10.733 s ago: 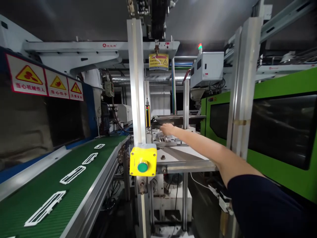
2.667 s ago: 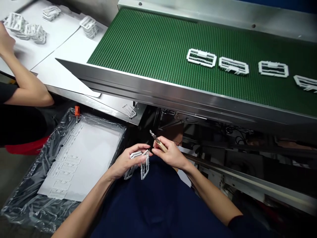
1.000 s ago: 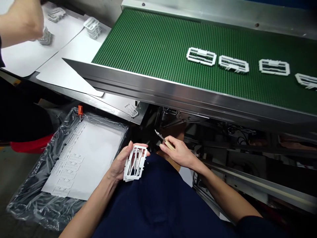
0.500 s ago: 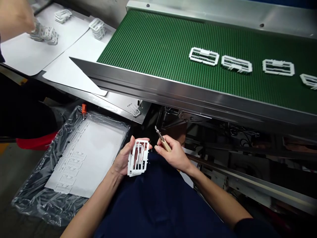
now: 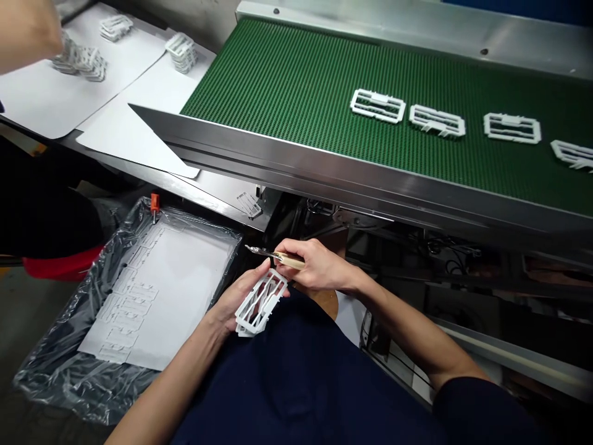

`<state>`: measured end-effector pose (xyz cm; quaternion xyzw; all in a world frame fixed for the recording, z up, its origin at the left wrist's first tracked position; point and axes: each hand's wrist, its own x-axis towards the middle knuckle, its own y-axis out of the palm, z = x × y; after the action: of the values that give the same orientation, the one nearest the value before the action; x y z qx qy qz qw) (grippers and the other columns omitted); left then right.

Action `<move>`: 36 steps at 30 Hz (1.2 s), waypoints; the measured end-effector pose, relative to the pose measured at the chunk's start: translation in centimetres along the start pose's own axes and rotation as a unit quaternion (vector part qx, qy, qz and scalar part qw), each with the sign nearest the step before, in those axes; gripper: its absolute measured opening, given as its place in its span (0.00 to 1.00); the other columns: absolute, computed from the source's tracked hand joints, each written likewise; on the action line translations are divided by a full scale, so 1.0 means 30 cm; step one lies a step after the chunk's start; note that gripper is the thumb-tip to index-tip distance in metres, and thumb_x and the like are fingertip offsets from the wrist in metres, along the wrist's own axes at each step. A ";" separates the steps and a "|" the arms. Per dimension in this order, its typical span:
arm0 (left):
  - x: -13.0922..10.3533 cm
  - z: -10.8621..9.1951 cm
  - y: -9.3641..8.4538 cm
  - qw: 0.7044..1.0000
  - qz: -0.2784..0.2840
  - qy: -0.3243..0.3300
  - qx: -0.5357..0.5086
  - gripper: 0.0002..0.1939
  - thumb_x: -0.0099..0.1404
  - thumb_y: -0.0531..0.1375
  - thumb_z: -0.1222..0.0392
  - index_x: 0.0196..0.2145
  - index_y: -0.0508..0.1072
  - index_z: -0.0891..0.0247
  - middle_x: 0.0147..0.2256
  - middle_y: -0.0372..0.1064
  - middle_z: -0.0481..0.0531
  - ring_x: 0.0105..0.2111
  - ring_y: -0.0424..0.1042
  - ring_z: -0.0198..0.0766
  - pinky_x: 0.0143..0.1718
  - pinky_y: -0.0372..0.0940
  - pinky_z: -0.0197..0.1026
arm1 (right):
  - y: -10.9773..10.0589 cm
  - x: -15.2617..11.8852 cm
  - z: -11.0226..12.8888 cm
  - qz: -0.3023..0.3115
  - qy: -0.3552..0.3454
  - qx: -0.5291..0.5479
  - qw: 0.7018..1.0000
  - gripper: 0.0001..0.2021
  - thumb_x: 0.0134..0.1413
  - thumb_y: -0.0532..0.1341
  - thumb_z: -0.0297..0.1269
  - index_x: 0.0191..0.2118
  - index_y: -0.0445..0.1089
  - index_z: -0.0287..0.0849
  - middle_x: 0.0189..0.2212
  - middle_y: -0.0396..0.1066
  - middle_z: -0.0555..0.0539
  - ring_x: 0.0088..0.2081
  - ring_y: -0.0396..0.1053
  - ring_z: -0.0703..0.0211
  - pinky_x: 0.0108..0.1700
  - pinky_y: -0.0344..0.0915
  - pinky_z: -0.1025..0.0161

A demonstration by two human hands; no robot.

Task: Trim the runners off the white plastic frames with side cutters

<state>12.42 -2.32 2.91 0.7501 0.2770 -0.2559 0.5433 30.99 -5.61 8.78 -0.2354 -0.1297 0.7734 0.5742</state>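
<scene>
A white frame (image 5: 267, 306) is being held at seven o'clock, and a metal-tipped tool (image 5: 269, 252) is being kept just beside it.

The frame is being gripped by the left hand (image 5: 238, 295), with fingers curled behind it; another one is seemingly being held underneath. The tool's handle is being enclosed by the fingers of the right hand (image 5: 319, 266); whether this frame is being touched by the tip cannot be told. Probably the work is being found midway: finished pieces are perhaps being kept in the plastic-lined tray (image 5: 50, 371) at eight o'clock, while four belt frames (image 5: 380, 99), between one and three o'clock, are apparently being left for later.
</scene>
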 end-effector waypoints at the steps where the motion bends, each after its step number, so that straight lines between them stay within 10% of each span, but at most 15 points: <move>1: -0.001 -0.001 0.001 1.000 0.001 0.003 0.002 0.18 0.62 0.58 0.48 0.35 0.75 0.69 0.25 0.74 0.59 0.16 0.67 0.33 0.12 0.57 0.29 | -0.002 0.001 0.000 0.006 -0.004 -0.005 1.000 0.07 0.49 0.56 0.30 0.36 0.66 0.42 0.25 0.66 0.55 0.25 0.61 0.69 0.27 0.54 0.72; 14: 0.010 -0.008 -0.003 1.000 0.016 0.008 -0.006 0.18 0.62 0.58 0.50 0.32 0.76 0.72 0.25 0.74 0.60 0.16 0.68 0.33 0.13 0.60 0.29 | 0.008 0.010 -0.012 0.012 -0.032 -0.053 0.998 0.09 0.46 0.57 0.27 0.36 0.65 0.43 0.24 0.66 0.56 0.24 0.59 0.69 0.27 0.51 0.71; 28: 0.021 -0.075 -0.027 0.986 0.033 0.083 -0.140 0.20 0.69 0.48 0.53 0.42 0.72 0.72 0.33 0.75 0.60 0.25 0.75 0.40 0.22 0.71 0.37 | 0.115 -0.084 -0.089 -0.229 0.179 0.101 0.951 0.06 0.48 0.60 0.35 0.29 0.61 0.42 0.21 0.58 0.56 0.23 0.55 0.68 0.26 0.55 0.69; 36: 0.034 -0.085 -0.031 0.978 0.046 0.142 -0.143 0.20 0.68 0.48 0.52 0.45 0.71 0.70 0.37 0.74 0.59 0.28 0.75 0.42 0.27 0.72 0.43 | 0.203 -0.117 -0.034 -0.172 0.137 0.291 0.931 0.05 0.54 0.58 0.36 0.34 0.63 0.41 0.30 0.67 0.50 0.31 0.66 0.63 0.37 0.62 0.64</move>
<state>12.71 0.50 2.28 0.7054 0.3500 -0.0791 0.6113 27.28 -10.88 5.79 -0.1356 0.1419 0.6271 0.7538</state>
